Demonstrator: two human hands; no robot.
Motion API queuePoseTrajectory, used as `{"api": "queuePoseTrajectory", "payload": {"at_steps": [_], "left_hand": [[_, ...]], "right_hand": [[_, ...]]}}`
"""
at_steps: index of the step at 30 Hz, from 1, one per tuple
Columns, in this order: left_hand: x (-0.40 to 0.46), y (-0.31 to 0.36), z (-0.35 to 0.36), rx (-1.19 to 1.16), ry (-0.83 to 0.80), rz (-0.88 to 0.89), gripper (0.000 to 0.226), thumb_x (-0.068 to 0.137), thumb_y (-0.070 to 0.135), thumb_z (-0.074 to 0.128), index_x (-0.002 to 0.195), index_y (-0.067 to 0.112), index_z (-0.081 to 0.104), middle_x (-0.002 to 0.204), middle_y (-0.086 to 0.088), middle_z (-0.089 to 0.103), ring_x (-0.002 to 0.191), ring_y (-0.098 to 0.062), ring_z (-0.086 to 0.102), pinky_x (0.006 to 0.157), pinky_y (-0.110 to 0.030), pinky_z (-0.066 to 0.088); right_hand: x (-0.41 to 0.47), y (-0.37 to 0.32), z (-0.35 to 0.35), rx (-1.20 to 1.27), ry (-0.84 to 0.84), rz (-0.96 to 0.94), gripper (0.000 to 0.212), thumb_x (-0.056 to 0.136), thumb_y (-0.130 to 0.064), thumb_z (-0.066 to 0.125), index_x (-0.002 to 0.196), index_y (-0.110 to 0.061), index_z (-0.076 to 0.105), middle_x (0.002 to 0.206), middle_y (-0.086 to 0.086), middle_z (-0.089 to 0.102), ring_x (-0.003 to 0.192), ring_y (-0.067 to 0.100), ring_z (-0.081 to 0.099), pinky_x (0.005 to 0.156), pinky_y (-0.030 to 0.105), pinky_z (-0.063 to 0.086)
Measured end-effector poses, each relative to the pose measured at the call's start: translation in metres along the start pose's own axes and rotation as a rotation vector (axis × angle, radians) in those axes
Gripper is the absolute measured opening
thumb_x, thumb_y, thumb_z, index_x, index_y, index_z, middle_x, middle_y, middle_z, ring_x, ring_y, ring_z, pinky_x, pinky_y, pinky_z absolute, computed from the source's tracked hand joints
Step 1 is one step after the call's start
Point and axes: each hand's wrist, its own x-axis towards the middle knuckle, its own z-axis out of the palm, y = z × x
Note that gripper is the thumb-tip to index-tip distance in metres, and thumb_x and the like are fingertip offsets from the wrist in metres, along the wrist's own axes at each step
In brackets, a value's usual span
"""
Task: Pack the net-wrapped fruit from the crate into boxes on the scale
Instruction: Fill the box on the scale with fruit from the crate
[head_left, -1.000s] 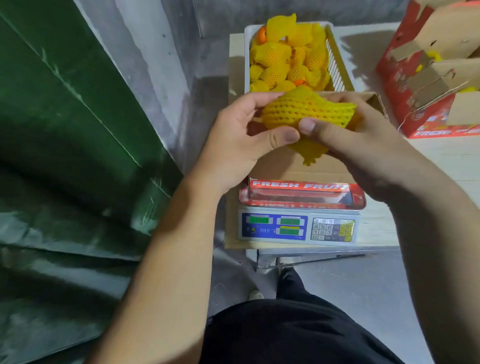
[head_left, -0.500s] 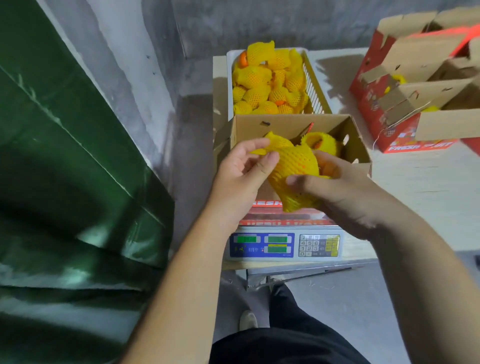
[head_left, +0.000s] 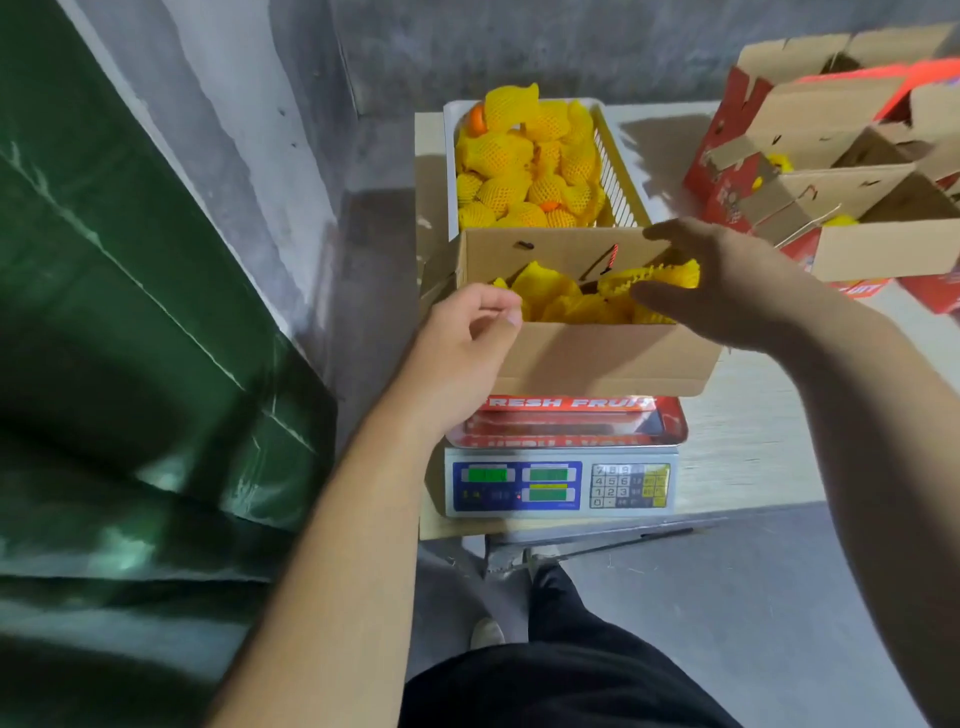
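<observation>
- A green tarpaulin was seen filling the left side, against a grey wall.
- A pale surface was seen carrying the packing things, its near edge facing the person.
- A white crate was set at the far left corner of the surface, heaped with net-wrapped fruit in yellow foam netting.
- Opened red boxes were stacked at the far right edge of the surface, with yellow fruit showing inside.
- An open cardboard box was placed on the scale at the near left edge, directly in front of the crate.
- Several wrapped fruits were seen lying inside this box.
- The right hand was held over the right end of the box, its grip spread, with the thumb near the netting; whether it was touched could not be told.
- The left hand was held at the near left corner of the box, its grip loosely curled with nothing held in it.
</observation>
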Motion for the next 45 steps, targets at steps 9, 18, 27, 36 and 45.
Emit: {"api": "queuePoseTrajectory", "payload": {"at_steps": [9,18,27,36,45], "left_hand": [[0.01,0.001,-0.002,0.006,0.022,0.064,0.017,0.105,0.031,0.06,0.12,0.032,0.069,0.115,0.014,0.071,0.111,0.002,0.064,0.09,-0.025,0.051],[0.027,0.002,0.0,0.075,0.022,0.093,0.019,0.105,0.032,0.06,0.123,0.035,0.067,0.112,0.025,0.067,0.108,0.014,0.059,0.082,-0.009,0.045],[0.099,0.026,0.011,0.075,0.005,0.136,0.019,0.105,0.021,0.062,0.121,0.02,0.072,0.113,0.012,0.071,0.103,0.008,0.063,0.081,-0.002,0.045],[0.277,0.029,0.024,0.464,-0.092,0.059,0.025,0.105,0.032,0.061,0.125,0.022,0.071,0.119,0.009,0.071,0.107,-0.003,0.066,0.086,-0.025,0.052],[0.436,-0.038,0.06,1.063,-0.156,-0.139,0.056,0.101,0.032,0.061,0.153,0.017,0.046,0.152,-0.017,0.044,0.141,-0.04,0.04,0.114,-0.046,0.037]], "right_hand": [[-0.02,-0.063,0.023,0.182,-0.149,-0.283,0.07,0.093,-0.046,0.069,0.155,-0.031,0.039,0.158,-0.002,0.046,0.138,0.025,0.05,0.108,0.047,0.048],[-0.005,-0.065,0.018,0.301,-0.148,-0.302,0.069,0.093,-0.044,0.069,0.155,-0.027,0.042,0.152,-0.007,0.051,0.125,0.02,0.06,0.099,0.044,0.055],[0.071,-0.029,-0.001,0.325,-0.141,-0.365,0.056,0.095,-0.042,0.068,0.147,-0.026,0.051,0.144,-0.007,0.057,0.115,0.017,0.064,0.095,0.041,0.056],[0.272,0.076,0.047,0.001,-0.11,-0.306,0.046,0.095,-0.021,0.067,0.139,-0.013,0.058,0.137,0.016,0.05,0.116,0.039,0.058,0.101,0.047,0.049],[0.407,0.132,0.125,-0.592,-0.125,-0.285,0.067,0.095,-0.031,0.051,0.158,-0.023,0.027,0.162,0.012,0.033,0.151,0.036,0.024,0.125,0.053,0.002]]}}
